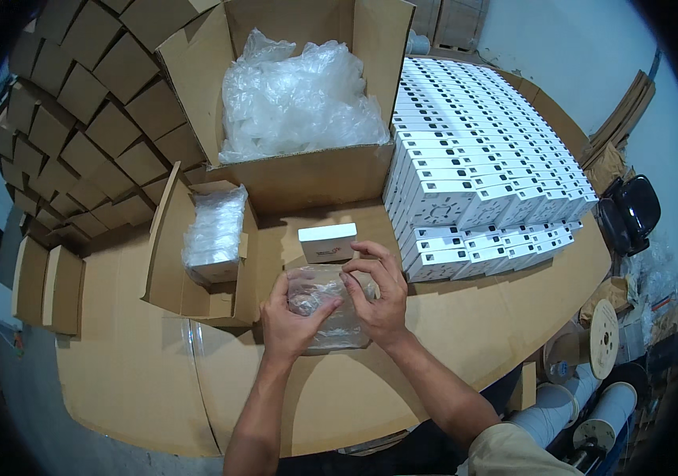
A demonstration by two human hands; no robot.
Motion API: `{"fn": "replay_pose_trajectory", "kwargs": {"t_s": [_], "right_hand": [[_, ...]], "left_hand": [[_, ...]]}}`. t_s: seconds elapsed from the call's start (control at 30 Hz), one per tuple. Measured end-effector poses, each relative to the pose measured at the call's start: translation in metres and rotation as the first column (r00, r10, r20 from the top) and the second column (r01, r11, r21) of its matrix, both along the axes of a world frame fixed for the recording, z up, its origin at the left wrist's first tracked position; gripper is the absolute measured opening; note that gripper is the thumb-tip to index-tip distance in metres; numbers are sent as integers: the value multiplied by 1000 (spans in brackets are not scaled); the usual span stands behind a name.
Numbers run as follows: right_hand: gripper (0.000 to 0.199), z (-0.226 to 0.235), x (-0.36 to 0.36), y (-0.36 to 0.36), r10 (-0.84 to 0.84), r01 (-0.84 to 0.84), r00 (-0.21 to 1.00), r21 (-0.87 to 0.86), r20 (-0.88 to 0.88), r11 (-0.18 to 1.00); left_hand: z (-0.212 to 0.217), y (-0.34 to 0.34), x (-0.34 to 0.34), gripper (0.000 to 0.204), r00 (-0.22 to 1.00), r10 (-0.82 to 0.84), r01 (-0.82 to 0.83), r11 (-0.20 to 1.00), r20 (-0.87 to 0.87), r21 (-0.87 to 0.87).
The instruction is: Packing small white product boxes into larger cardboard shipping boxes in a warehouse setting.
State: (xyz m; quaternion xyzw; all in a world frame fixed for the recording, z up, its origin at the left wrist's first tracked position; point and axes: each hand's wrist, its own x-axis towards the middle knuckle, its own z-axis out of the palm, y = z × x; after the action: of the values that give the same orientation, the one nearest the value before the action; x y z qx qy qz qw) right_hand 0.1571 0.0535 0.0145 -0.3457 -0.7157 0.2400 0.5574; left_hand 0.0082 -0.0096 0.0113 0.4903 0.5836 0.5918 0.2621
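Between my two hands is a clear plastic bag (pixel 335 329), spread out over the cardboard-covered table. My left hand (pixel 289 319) grips its left side, thumb lying across the film. At the upper right of the bag, my right hand (pixel 381 295) pinches the film between thumb and fingers. Just beyond the bag stands a small white box (pixel 328 243), close to my right fingertips. To the left, an open carton (pixel 166 238) holds a row of white boxes wrapped in clear plastic (pixel 216 230).
A large open carton (pixel 299 170) full of crumpled clear bags (pixel 295 99) stands behind. Many white boxes (pixel 474 170) are stacked at the right. Brown cartons (pixel 93 119) pile up at the far left. Cable spools (pixel 602 339) sit beyond the table's right edge.
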Motion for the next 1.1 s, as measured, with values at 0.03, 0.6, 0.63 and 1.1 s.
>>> {"fn": "replay_pose_trajectory", "kwargs": {"t_s": [0.03, 0.6, 0.63, 1.1], "right_hand": [[16, 0, 0, 0, 1, -1, 1000, 0, -1, 1000], [21, -2, 9, 0, -135, 46, 947, 295, 290, 955], [21, -1, 9, 0, -135, 46, 948, 294, 289, 955], [45, 35, 4, 0, 15, -140, 836, 187, 549, 972]], "left_hand": [[-2, 1, -1, 48, 999, -24, 25, 999, 40, -34], [6, 4, -4, 49, 997, 47, -59, 974, -60, -219], [4, 4, -4, 49, 995, 53, -69, 977, -86, -202], [1, 2, 1, 48, 997, 12, -24, 987, -72, -157]]}}
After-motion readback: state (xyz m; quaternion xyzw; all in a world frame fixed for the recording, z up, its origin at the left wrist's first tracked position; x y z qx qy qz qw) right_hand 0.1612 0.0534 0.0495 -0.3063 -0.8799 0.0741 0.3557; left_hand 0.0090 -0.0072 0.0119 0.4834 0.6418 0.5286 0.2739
